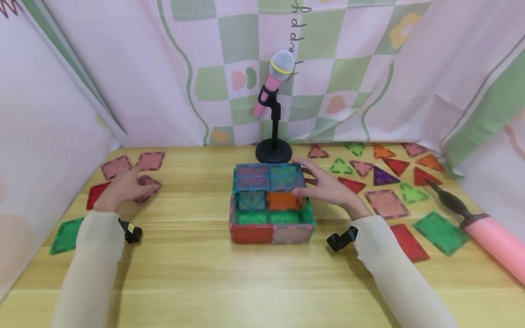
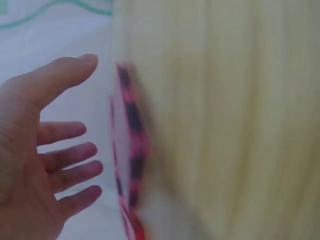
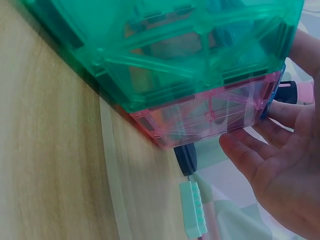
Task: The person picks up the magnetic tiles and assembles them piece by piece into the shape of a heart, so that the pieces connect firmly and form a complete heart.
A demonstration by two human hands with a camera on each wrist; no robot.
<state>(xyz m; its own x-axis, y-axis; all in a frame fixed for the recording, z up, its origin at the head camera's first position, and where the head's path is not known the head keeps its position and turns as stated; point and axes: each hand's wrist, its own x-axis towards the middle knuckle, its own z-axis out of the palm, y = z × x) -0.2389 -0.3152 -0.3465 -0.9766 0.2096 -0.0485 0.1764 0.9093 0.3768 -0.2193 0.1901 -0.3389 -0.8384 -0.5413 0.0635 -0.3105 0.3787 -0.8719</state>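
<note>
Head view, key relation: the pink tile (image 1: 149, 180) lies at the thumb side of the left hand (image 1: 123, 187), partly under the thumb, toward the tile box (image 1: 252, 234); I judge that the coming move turns on this.
Head view, long axis: the tile looks about as wide as it is long, set askew to the table (image 1: 193, 269), so no long axis stands out.
Head view, nearer hand: the left, clearly; the right hand (image 1: 328, 187) is well apart, at the far right corner of the box.
Head view, box: it sits between the hands, near the microphone stand (image 1: 274, 148).
Left wrist view, fingers: spread and loose, with nothing seen in their grasp.
Left wrist view, tile: a pink edge shows beyond the fingertips, on the table side, with a gap between; contact seems unlikely.
Right wrist view, fingers: lightly bent, not clenched, beside the pink panel (image 3: 210, 112) and the blue edge (image 3: 275, 92) of the box; whether they press on it I cannot tell.
Right wrist view, box: its green panel (image 3: 200, 65) is nearest the camera, the fingers beyond.
</note>
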